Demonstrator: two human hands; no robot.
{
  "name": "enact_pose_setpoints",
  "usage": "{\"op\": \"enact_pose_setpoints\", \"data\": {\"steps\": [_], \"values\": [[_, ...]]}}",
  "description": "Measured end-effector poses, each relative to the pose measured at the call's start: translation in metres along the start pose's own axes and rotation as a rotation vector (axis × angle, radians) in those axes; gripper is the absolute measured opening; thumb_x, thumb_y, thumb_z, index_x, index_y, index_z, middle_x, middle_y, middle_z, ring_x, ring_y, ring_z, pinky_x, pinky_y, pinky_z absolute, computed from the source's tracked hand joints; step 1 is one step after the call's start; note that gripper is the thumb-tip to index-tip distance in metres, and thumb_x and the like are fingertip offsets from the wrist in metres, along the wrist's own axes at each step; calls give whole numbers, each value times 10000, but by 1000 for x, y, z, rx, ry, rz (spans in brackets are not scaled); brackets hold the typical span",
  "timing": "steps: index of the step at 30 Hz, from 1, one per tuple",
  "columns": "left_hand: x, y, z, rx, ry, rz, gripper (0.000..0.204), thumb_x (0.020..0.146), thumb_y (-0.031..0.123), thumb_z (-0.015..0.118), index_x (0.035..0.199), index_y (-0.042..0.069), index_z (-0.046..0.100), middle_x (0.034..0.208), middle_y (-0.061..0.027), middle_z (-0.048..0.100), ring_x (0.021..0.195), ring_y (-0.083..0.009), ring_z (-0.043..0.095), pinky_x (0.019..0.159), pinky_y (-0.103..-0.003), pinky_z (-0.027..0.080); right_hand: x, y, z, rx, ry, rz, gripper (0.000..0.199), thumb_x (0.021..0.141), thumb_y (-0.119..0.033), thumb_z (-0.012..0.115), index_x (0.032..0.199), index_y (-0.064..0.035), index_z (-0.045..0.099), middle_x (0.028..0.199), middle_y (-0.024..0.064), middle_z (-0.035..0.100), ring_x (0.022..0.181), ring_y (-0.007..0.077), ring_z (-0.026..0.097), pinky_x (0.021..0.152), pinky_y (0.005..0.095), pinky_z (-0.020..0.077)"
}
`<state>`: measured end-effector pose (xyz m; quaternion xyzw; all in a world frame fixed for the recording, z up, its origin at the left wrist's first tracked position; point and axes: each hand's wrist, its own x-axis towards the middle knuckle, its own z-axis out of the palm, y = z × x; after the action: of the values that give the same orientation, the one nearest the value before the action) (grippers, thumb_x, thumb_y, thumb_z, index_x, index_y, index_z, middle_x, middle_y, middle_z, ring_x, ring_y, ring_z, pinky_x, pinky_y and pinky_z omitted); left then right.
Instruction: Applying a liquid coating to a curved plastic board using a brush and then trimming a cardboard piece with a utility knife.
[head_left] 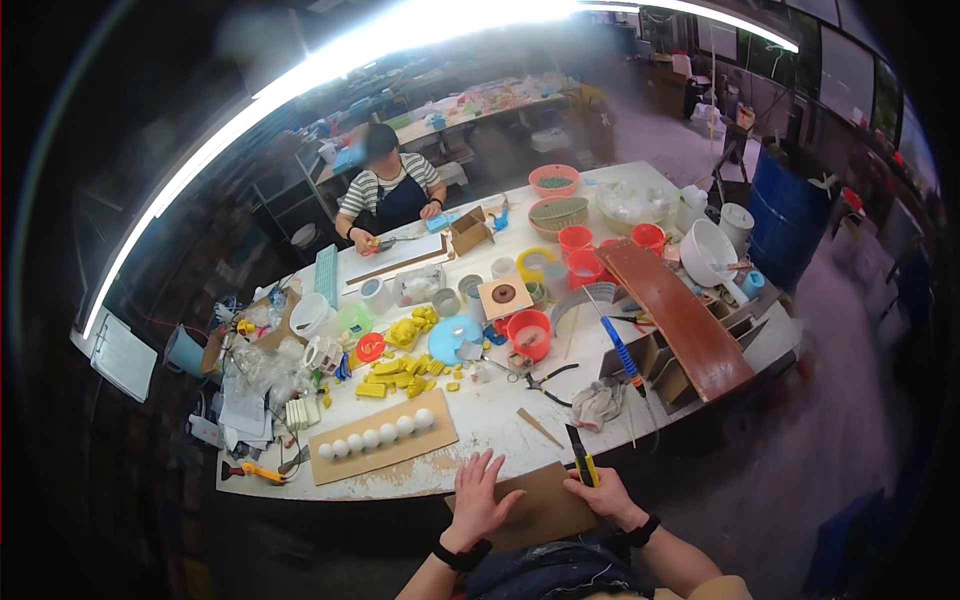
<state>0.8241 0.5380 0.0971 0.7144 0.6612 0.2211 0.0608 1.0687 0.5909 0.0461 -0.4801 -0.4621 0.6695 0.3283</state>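
A flat brown board (545,505) lies in front of me at the near edge of the table. My left hand (482,503) rests over its left part, with fingers spread and thumb pointing right. At the board's right side, my right hand (606,498) is closed around a yellow and black utility knife (584,460), its dark tip pointing up and away from me. A thin wooden strip (540,427) lies just beyond the board. Left of my hands, several white balls (388,433) stand in a row on a brown sheet (437,442).
Yellow clay blocks (385,378) and a blue disc (455,341) occupy the middle. Pliers (549,384), a rag (598,404) and a blue-handled tool (618,345) lie right. A long reddish-brown plank (675,320) rests there. A person (390,190) works across the table.
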Motion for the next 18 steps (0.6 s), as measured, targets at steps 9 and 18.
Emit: {"op": "enact_pose_setpoints", "data": {"steps": [9,18], "values": [[9,-29,10,-543,-274,-247,256,826,331,732,922,93,734,789,-95,696,831,-268,613,968,-402,353,11,-33,10,16,-170,89,319,865,-225,760,1064,14,691,893,-2,676,792,61,587,722,221,485],[56,-36,-4,-484,-234,-266,260,850,208,731,964,-23,702,748,-92,701,669,-121,638,635,-284,509,46,-67,19,-41,-176,-21,339,916,-285,692,1059,22,670,862,19,661,776,84,581,682,265,477]]}}
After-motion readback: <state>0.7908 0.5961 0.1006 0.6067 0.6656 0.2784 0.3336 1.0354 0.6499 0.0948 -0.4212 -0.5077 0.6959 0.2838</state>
